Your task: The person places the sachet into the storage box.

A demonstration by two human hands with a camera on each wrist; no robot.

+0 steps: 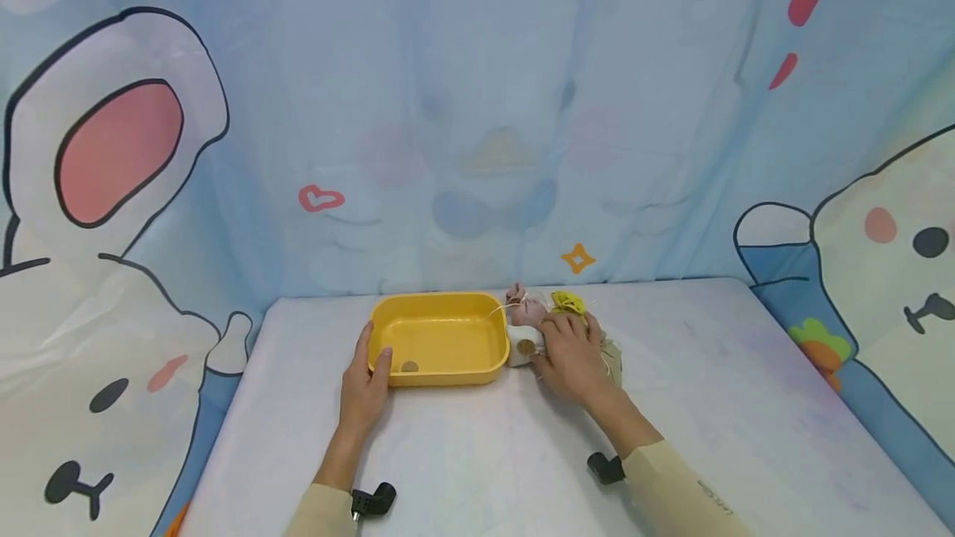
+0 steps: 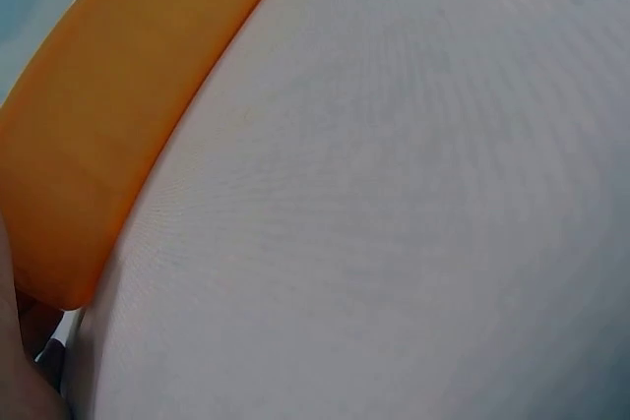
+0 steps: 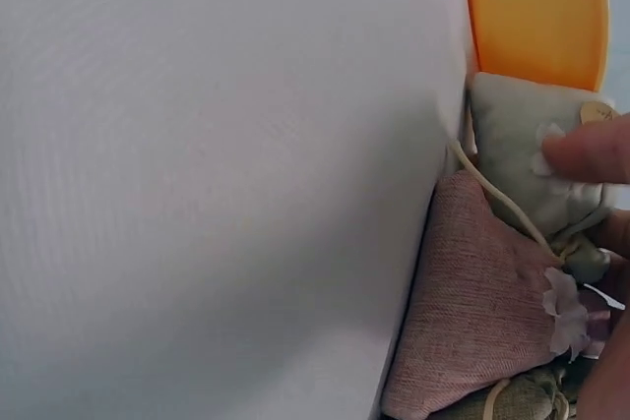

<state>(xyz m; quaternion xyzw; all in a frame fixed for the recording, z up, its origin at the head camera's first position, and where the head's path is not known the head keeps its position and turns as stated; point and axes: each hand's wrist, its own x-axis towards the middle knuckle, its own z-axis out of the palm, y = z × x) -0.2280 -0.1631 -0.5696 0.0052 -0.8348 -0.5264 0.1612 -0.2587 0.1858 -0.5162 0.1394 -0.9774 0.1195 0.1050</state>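
A yellow plastic tray [image 1: 440,378] lies on the table, with a small round greyish spot in its near left corner. My left hand [image 1: 364,388] grips the tray's left end, thumb over the rim and fingers along the outside. To the tray's right is a group of small drawstring cloth pouches. My right hand [image 1: 570,359] pinches the pale pouch [image 3: 522,130], which bears a round tan tag and sits against the tray's right end. Beside it, the pink pouch [image 3: 472,292] and an olive pouch [image 3: 517,395] lie near the palm. Some of the right fingers are hidden.
A yellow ruffled piece [image 1: 569,302] shows beyond the right hand. A white cloth covers the table [image 1: 462,454]. Behind stands a blue printed curtain [image 1: 477,106] along the table's back edge. Each wrist carries a small black camera.
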